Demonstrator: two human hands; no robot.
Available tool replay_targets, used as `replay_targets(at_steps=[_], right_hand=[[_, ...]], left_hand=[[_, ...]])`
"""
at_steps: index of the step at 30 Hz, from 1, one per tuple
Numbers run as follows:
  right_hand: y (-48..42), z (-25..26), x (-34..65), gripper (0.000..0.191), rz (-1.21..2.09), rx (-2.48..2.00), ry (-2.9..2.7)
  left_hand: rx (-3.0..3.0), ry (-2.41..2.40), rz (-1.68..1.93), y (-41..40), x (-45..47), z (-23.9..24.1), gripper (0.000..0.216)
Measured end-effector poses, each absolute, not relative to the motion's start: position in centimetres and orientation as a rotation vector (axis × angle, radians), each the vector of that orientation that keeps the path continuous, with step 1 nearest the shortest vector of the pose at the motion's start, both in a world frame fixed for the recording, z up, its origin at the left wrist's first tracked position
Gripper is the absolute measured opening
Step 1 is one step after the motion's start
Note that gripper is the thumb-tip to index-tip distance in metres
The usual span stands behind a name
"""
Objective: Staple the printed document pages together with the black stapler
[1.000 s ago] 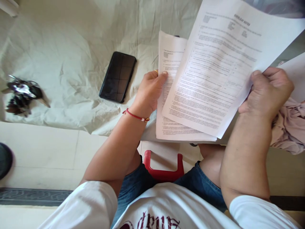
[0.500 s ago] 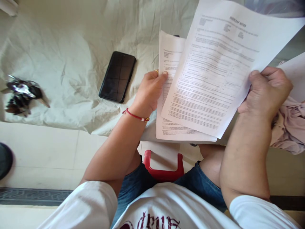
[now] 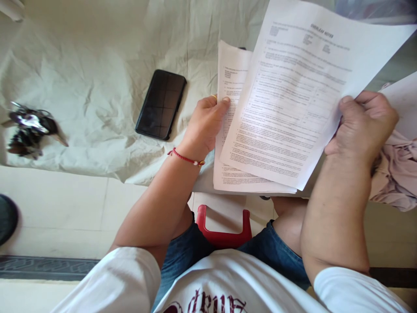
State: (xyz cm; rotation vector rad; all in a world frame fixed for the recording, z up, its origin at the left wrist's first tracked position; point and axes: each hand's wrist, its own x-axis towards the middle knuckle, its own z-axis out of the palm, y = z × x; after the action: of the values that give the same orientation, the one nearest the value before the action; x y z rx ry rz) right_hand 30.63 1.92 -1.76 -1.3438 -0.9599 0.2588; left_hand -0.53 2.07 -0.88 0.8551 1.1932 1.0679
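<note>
My left hand (image 3: 208, 121) is closed on the left edge of a stack of printed sheets (image 3: 230, 78), its thumb lying on top. My right hand (image 3: 361, 124) grips the right edge of another printed sheet (image 3: 286, 104), headed "Overleaf Notes", with the thumb in front and the fingers behind. This sheet is tilted and overlaps the stack, hiding most of it. Whether it is one sheet or several I cannot tell. Both are held above the front edge of the cloth-covered surface (image 3: 107, 108).
A black phone (image 3: 161, 104) lies on the cloth left of my left hand. A bunch of keys (image 3: 32, 128) rests farther left. Beyond my right hand are pinkish crumpled fabric (image 3: 395, 169) and another white sheet (image 3: 402, 102). A red stool (image 3: 224, 237) shows between my legs.
The sheet in my right hand has shifted very slightly to the left, along with that hand. My left hand and the stack stay almost still.
</note>
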Motion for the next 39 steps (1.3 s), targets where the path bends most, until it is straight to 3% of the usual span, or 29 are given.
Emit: replay_targets(at_steps=[39], right_hand=[[1.72,-1.24,29.73,0.024,0.349,-1.346,-0.929]], left_hand=[[0.872,1.244,1.082,2.03,-0.26,-0.94,0.019]])
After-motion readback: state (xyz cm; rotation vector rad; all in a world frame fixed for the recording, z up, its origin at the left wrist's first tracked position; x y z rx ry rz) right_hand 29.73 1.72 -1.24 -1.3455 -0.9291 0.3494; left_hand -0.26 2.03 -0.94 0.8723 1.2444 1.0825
